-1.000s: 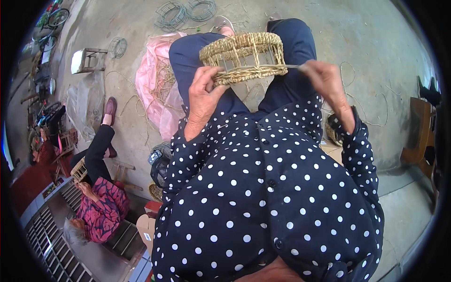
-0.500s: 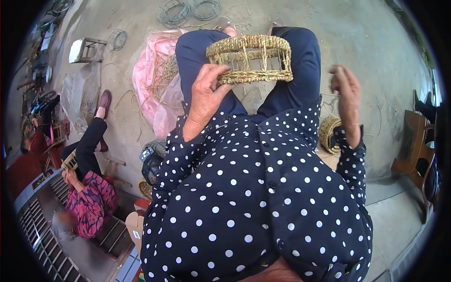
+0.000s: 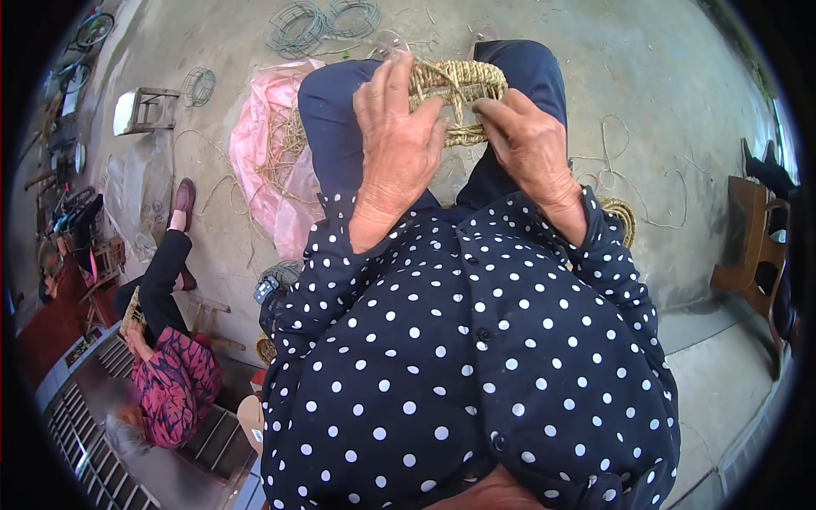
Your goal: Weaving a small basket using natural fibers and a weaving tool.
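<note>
A small basket of twisted straw cord (image 3: 459, 76), with a thick wrapped rim and upright cords, is held up between my knees. My left hand (image 3: 395, 149) grips its left side, fingertips up at the rim and thumb lower down, covering much of that end. My right hand (image 3: 531, 153) pinches the lower right part near an upright cord, fingers bent; whether a loose strand lies between its fingertips is too small to tell.
Pink plastic sheet (image 3: 255, 153) with straw lies left; beyond are wire frames (image 3: 293, 30) and a stool (image 3: 144, 110). A co-worker (image 3: 174, 391) holds woven work at lower left. Behind my right arm sits a woven basket (image 3: 620, 217); a brown wooden chair (image 3: 739, 255) stands far right.
My right hand swung away rightward, then came back onto the basket's right side. My left hand has moved up along the basket, now hiding its left end.
</note>
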### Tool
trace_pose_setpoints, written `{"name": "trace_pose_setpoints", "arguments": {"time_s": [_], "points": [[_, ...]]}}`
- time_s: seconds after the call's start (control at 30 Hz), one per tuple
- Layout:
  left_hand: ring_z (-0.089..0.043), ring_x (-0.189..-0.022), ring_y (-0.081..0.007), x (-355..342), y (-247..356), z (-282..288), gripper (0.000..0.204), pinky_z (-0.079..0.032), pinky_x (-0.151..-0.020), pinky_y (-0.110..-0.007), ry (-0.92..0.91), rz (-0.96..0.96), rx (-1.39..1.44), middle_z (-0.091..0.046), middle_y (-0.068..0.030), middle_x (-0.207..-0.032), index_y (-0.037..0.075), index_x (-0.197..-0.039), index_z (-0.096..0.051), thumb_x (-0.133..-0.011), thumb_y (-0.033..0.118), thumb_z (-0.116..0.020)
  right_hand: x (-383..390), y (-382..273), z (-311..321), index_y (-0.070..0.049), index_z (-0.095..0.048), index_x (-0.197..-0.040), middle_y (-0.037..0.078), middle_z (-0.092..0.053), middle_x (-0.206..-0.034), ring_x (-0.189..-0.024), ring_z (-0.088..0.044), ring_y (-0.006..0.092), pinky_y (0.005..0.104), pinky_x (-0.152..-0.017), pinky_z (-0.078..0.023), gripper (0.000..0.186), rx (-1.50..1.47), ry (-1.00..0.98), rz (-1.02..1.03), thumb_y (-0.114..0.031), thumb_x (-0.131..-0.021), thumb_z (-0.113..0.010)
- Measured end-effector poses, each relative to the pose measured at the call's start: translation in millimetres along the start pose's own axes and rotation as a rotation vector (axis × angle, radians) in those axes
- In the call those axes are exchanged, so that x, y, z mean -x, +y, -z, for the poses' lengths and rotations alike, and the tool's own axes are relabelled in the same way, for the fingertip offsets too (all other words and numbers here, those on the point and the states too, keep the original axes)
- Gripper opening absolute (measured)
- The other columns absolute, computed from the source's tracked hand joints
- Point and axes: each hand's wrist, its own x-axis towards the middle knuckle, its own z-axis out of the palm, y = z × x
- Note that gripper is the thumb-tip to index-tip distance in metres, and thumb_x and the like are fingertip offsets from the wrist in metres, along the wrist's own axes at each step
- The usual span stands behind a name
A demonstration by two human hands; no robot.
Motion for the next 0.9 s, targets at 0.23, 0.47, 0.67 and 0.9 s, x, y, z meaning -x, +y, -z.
{"name": "trace_pose_setpoints", "arguments": {"time_s": [0.23, 0.47, 0.67, 0.9], "points": [[-0.027, -0.134, -0.0423, 0, 0, -14, 0.020, -0.018, -0.110, -0.050, -0.099, 0.093, -0.010, -0.029, -0.0231, -0.146, 0.006, -0.098, -0.070, -0.079, 0.011, -0.065, -23, 10, 5, -0.006, -0.067, -0.085, 0.010, -0.059, -0.099, -0.088, -0.062, 0.0308, 0.0389, -0.071, -0.049, 0.014, -0.060, -0.443, 0.147, -0.003, -0.074, -0.058], [-0.034, -0.131, -0.0401, -1, -3, -11, 0.008, -0.024, -0.109, -0.045, 0.063, 0.172, 0.193, -0.041, -0.0229, -0.138, 0.001, -0.079, -0.066, -0.073, 0.006, -0.067, -7, 9, -4, -0.006, -0.068, -0.095, 0.011, -0.064, -0.090, -0.082, -0.063, 0.0311, 0.0374, -0.072, -0.050, 0.020, -0.285, -0.160, 0.044, -0.002, -0.076, -0.063], [-0.055, -0.102, -0.0302, 30, 8, 29, 0.021, -0.045, -0.088, -0.039, 0.391, 0.124, 0.083, -0.056, -0.0149, -0.109, 0.002, -0.088, -0.062, -0.069, -0.004, -0.066, -1, 2, 8, -0.003, -0.068, -0.095, 0.010, -0.065, -0.087, -0.081, -0.064, 0.0242, 0.0331, -0.072, -0.051, 0.014, -0.418, -0.004, -0.063, -0.009, -0.082, -0.068], [-0.060, -0.075, -0.0235, 61, 23, 13, 0.025, -0.050, -0.062, -0.031, 0.032, -0.064, 0.458, -0.056, -0.0110, -0.094, 0.001, -0.090, -0.065, -0.068, -0.002, -0.075, -14, -48, 12, -0.001, -0.065, -0.100, 0.003, -0.063, -0.102, -0.083, -0.054, 0.0109, 0.0260, -0.077, -0.045, 0.014, -1.409, -0.108, -0.466, -0.010, -0.093, -0.059]]}}
